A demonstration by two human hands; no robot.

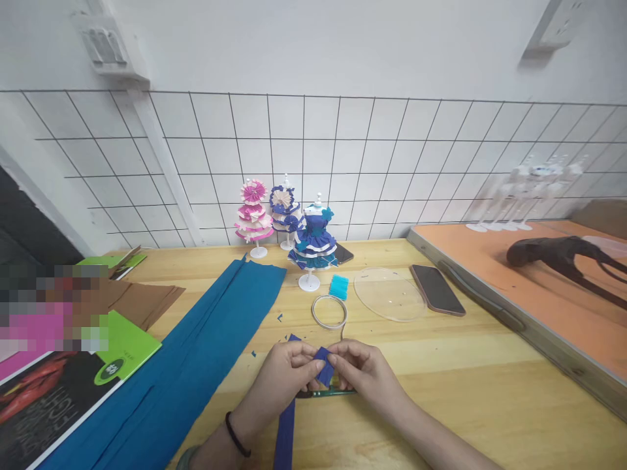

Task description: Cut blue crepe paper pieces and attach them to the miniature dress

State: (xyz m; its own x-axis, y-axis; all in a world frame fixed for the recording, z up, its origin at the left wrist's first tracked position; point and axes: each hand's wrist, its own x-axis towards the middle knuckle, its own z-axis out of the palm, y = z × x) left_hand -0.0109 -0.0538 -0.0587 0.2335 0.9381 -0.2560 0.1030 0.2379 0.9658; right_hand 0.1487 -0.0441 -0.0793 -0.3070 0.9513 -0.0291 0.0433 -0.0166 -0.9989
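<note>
Between my two hands is a small dark-blue piece of crepe paper (325, 372). My left hand (289, 369) pinches its left side with thumb and fingers. On the other side my right hand (360, 365) grips the right edge in a pinch. Just below the fingers a dark-green slender tool (333, 393) lies on the table, partly covered by the hands. A dark-blue paper strip (285, 434) runs under my left wrist. Beyond the hands rests a ring of pale tape or wire (330, 312), its loose end reaching toward my right hand.
Small dress forms in paper dresses, one blue (314, 245) and one pink (255, 212), stand at the back. A large teal paper sheet (215, 333) covers the left. A clear disc (389, 295), a phone (437, 289) and a turquoise piece (339, 287) lie ahead; an orange board (548, 281) is right.
</note>
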